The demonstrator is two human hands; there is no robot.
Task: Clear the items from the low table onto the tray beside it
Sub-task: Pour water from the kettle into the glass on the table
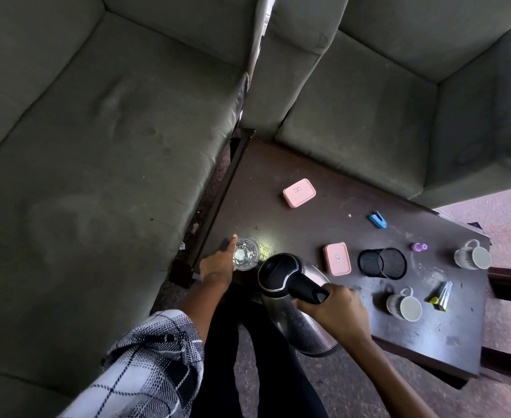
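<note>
Right hand (332,312) is wrapped tight around the black handle of the tilted stainless-steel electric kettle (290,300), spout toward the left hand (218,268). Left hand is half curled against the clear drinking glass (245,254), index finger stretched along its far side; can't tell if it actually grips it. Both sit at the near left corner of the dark brown counter (278,176). Beyond the right hand: pink lidded plastic box (337,258), black mesh pen holder (382,262) lying on its side. Right of it: grey ceramic mug (404,304). No tray in view.
</note>
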